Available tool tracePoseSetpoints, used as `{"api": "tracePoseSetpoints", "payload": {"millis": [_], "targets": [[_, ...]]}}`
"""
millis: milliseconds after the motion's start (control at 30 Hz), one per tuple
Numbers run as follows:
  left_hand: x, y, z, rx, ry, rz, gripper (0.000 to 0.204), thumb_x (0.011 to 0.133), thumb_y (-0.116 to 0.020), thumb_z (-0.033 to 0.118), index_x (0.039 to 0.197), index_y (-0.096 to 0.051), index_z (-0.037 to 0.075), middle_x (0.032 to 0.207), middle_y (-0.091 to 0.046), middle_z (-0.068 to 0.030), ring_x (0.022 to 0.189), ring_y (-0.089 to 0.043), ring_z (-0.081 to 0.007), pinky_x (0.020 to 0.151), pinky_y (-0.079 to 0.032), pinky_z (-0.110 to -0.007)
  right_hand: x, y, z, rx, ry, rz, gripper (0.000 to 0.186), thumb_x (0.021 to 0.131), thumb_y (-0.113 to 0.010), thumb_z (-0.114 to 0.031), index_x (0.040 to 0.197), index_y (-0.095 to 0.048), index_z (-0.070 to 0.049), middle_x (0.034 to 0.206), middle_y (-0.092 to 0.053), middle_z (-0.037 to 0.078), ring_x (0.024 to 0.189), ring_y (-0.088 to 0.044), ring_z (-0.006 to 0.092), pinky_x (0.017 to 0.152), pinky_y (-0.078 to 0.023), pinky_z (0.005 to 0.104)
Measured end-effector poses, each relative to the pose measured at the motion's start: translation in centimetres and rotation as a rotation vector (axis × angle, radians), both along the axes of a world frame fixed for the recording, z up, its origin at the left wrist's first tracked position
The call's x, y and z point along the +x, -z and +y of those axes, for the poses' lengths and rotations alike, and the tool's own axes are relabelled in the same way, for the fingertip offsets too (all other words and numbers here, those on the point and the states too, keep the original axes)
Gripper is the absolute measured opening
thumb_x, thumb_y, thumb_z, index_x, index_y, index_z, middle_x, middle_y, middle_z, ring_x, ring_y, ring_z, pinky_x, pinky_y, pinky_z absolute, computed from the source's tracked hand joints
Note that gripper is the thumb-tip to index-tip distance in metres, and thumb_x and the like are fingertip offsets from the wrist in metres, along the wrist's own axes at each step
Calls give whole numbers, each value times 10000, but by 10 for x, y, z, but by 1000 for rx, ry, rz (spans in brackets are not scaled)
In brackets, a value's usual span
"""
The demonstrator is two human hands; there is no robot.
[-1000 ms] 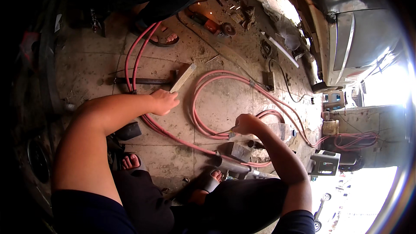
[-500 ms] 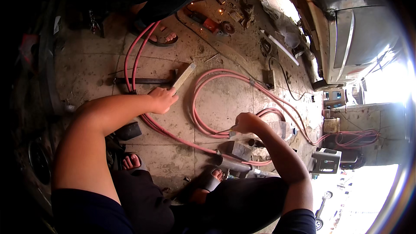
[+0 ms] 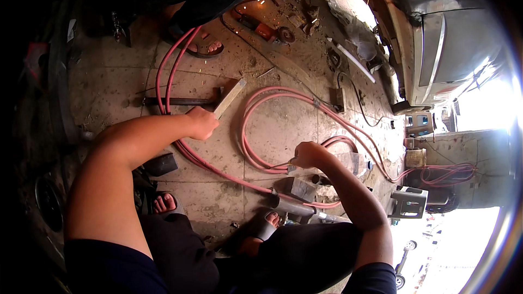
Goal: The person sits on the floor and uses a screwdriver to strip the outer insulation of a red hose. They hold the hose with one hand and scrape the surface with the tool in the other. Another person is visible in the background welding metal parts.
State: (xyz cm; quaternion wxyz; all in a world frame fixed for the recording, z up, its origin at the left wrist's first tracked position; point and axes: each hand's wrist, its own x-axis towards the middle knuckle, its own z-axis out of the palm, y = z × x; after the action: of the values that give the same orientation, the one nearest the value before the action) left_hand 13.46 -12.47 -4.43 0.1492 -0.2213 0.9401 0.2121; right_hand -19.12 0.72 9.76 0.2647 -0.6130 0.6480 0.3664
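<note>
Head view: left hand (image 3: 202, 123) clamps a straight, pale bar (image 3: 231, 98), right hand (image 3: 308, 155) something slender (image 3: 280, 165).

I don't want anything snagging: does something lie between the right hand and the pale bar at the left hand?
Seen from above, the left side of the pink hose loop on the floor lies between the right hand and the pale bar at the left hand; nothing else visible does.

Over there, a wide fisheye, head-worn, looks down past the wearer's arms (image 3: 147, 137), close by, to the floor (image 3: 283, 117) farther below.
</note>
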Motion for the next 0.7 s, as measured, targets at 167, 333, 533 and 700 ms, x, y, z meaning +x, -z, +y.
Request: {"api": "tracePoseSetpoints", "payload": {"millis": [167, 333, 533, 700], "targets": [[3, 1, 0, -95, -25, 189, 279, 824, -593, 207, 1051, -634, 52, 1070, -606, -179, 953, -644, -347, 789, -517, -472, -7, 4, 6, -84, -5, -15, 378, 725, -676, -383, 870, -735, -39, 874, -705, 185, 869, -678, 343, 796, -533, 416], [5, -2, -3, -68, -51, 117, 273, 826, -591, 208, 1045, -631, 50, 1079, -592, -176, 955, -639, -345, 795, -514, -471, -1, 1, 3, -29, -6, 0, 388, 751, -664, -381, 923, -732, -40, 934, -704, 185, 919, -672, 353, 813, -536, 433], [10, 2, -4, -54, 0, 131, 276, 841, -587, 214, 1062, -617, 54, 1114, -568, -170, 978, -629, -338, 803, -515, -463, -7, 5, 7, -88, -20, -36, 379, 725, -670, -383, 851, -735, -32, 834, -699, 194, 831, -678, 350, 778, -532, 423], [13, 1, -2, -110, -6, 351, 249, 856, -576, 241, 1005, -632, 49, 1070, -593, -155, 932, -646, -340, 795, -521, -459, -6, 6, 5, -67, -18, -29, 377, 733, -670, -381, 858, -735, -31, 838, -701, 191, 836, -679, 349, 782, -533, 419]]}}
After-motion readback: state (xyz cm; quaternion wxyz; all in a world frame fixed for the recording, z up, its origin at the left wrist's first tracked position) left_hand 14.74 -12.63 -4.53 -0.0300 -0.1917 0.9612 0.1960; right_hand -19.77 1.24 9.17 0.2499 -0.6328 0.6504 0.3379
